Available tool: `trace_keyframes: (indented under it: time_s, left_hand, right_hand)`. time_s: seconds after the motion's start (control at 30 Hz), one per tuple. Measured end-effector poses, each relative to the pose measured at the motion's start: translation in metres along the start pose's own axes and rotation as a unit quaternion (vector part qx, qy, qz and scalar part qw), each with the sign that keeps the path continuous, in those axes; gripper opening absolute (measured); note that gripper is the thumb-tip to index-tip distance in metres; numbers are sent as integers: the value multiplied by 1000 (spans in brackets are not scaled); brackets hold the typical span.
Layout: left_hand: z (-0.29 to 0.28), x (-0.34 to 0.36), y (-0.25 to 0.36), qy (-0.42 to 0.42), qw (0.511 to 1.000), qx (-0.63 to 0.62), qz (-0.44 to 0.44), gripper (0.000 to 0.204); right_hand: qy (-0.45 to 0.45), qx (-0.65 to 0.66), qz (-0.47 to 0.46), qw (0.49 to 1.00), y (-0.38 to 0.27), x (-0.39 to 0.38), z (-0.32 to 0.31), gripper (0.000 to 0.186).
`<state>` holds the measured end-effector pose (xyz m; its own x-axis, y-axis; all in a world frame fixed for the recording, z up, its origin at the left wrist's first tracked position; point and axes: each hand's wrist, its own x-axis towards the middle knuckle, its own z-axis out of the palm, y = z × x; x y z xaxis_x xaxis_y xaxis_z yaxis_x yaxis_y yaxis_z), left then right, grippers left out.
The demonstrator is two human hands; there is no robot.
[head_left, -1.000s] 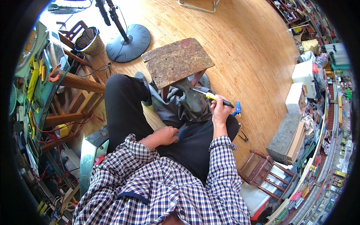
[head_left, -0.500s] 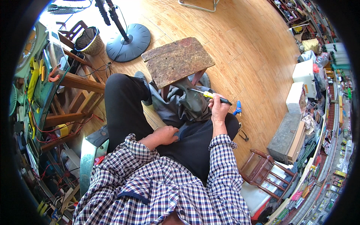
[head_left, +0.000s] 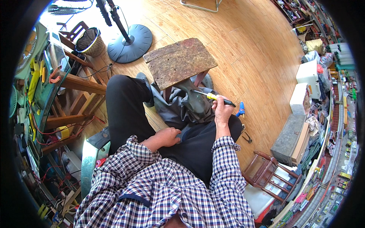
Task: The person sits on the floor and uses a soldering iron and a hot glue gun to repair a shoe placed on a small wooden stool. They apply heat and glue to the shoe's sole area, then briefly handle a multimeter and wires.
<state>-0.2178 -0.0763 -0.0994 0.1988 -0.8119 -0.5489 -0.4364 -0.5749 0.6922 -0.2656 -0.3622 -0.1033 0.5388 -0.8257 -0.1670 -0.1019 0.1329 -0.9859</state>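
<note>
My right hand (head_left: 223, 110) is closed around a slim tool (head_left: 211, 96) with a yellow and black handle and a thin metal shaft. Its shaft points left, and the tip is at a dark grey, rubbery boot-like piece (head_left: 195, 104) over my right leg. Loose grey fabric (head_left: 165, 110) bunches around that piece, below a worn wooden stool (head_left: 180, 62). In my lap, my left hand (head_left: 168, 136) lies with its fingers bent inward beside a grey edge of material. Whatever those fingers may hold is hidden.
A blue glue gun-like tool (head_left: 241, 109) and pliers-like tool (head_left: 247, 137) lie on the floor by my right knee. Ahead stands a round black stand base (head_left: 130, 43). A cluttered glass-topped table (head_left: 47, 95) is left; a small wooden chair (head_left: 261, 171) and grey box (head_left: 289, 138) are right.
</note>
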Motion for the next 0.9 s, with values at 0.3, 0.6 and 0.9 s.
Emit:
trace_keyframes:
  time_s: [0.3, 0.6, 0.9]
  left_hand:
    - [7, 3, -7, 6, 1000, 18, 4, 48]
    - [4, 3, -3, -3, 1000, 17, -3, 48]
    - [9, 4, -9, 8, 1000, 15, 7, 47]
  right_hand:
    - [6, -1, 6, 1000, 0, 1, -2, 18]
    - [7, -3, -1, 1000, 1, 1, -5, 19]
    - [10, -3, -6, 1000, 1, 1, -6, 17]
